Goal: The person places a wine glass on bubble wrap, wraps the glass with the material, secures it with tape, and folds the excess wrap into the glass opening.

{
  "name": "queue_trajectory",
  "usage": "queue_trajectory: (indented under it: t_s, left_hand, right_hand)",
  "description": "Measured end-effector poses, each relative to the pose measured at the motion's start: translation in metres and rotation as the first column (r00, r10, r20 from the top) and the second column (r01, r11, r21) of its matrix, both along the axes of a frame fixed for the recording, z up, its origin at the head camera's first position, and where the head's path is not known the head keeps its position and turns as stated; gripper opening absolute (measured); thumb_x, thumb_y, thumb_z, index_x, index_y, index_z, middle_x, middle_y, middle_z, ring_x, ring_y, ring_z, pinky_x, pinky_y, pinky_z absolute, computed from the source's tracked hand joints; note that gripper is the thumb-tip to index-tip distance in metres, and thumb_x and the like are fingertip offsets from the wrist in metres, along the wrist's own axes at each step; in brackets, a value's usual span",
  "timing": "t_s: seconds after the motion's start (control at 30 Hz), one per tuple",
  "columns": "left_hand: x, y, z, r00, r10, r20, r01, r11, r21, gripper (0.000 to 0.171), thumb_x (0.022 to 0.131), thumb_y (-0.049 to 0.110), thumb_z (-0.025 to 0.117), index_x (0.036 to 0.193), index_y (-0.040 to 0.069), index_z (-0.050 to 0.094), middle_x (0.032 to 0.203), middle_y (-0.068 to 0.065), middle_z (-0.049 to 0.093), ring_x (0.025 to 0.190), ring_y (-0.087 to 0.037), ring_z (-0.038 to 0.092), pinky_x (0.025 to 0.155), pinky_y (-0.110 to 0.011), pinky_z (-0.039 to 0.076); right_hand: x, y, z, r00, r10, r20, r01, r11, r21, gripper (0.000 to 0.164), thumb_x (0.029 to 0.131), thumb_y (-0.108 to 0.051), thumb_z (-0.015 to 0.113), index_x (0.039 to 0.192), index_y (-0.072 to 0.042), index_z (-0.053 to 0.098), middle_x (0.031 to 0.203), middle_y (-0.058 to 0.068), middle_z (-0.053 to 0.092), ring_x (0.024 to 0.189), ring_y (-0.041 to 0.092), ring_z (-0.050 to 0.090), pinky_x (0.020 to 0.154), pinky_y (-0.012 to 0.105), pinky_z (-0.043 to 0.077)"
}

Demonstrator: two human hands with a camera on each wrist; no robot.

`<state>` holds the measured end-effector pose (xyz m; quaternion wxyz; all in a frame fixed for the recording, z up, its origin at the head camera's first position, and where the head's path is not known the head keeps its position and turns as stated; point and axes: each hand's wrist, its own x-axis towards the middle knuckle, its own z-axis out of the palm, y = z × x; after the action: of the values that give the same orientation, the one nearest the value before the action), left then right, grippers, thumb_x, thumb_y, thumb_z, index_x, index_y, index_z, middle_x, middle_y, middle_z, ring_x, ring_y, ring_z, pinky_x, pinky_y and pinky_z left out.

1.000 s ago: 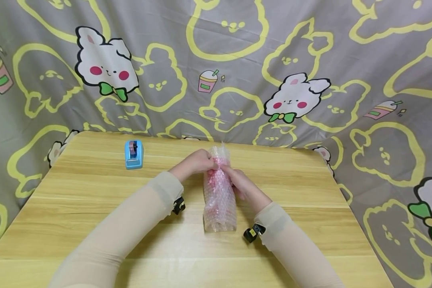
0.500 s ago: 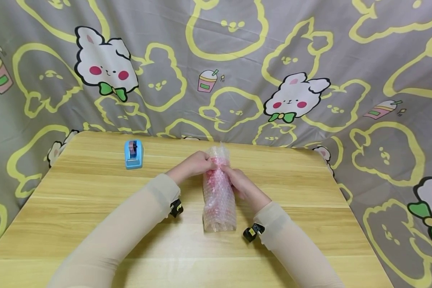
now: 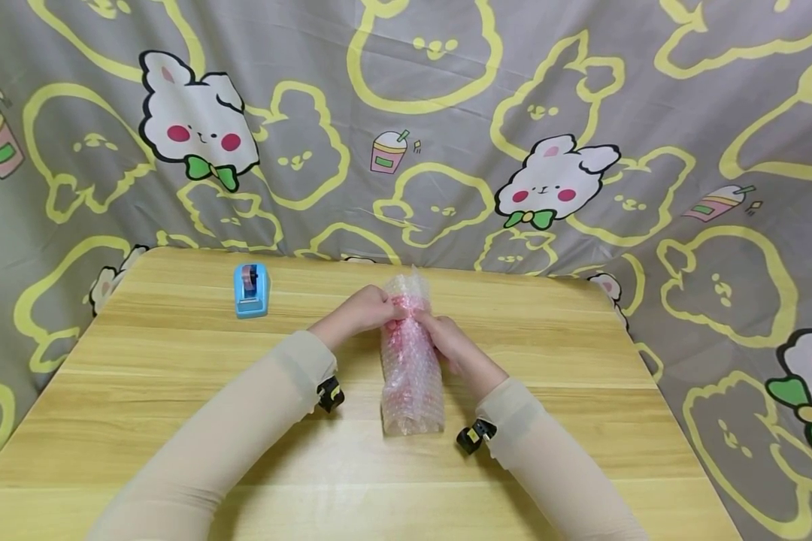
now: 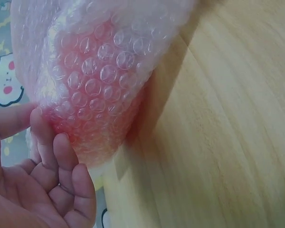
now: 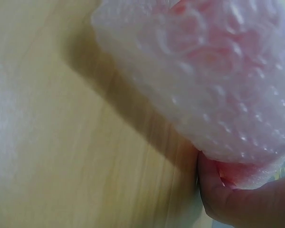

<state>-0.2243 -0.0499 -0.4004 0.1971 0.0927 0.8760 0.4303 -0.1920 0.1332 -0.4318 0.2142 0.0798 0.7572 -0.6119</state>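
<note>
A long bundle of clear bubble wrap [image 3: 413,391] lies lengthwise on the wooden table, something pink and red showing through its layers. My left hand [image 3: 368,306] pinches the wrap near its far end between thumb and index finger; in the left wrist view the other fingers [image 4: 80,183] curl loosely beside it. From the opposite side my right hand [image 3: 449,342] grips the same stretch, thumb laid on top toward the left fingertips. One right finger [image 5: 211,183] bends against the wrap's edge in the right wrist view. The item inside is veiled by the bubbles [image 4: 104,71].
A light blue tape dispenser [image 3: 252,289] with a roll in it stands at the table's back left. Behind the wooden table [image 3: 548,338] hangs a grey curtain [image 3: 311,60] printed with rabbits and yellow outlines. Small black cameras [image 3: 474,437] sit on both wrists.
My left wrist and forearm have shifted slightly left and down, the fingers staying at the wrap. The right hand and the bundle have hardly moved.
</note>
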Motion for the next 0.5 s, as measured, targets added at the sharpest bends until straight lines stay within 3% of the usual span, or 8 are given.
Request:
queue_trajectory:
  t_s: [0.5]
  left_hand:
    - [0.0081, -0.0022, -0.0009, 0.997, 0.063, 0.039, -0.066, 0.993, 0.101, 0.034, 0.092, 0.023, 0.07, 0.065, 0.009, 0.057, 0.068, -0.002, 0.06, 0.061, -0.012, 0.05, 0.057, -0.024, 0.043]
  right_hand:
    - [0.0006, 0.0015, -0.0007, 1.0, 0.02, -0.018, -0.02, 1.0, -0.019, 0.053, 0.102, -0.04, 0.048, 0.115, 0.01, 0.062, 0.096, 0.01, 0.068, 0.081, 0.015, 0.064, 0.075, 0.029, 0.056]
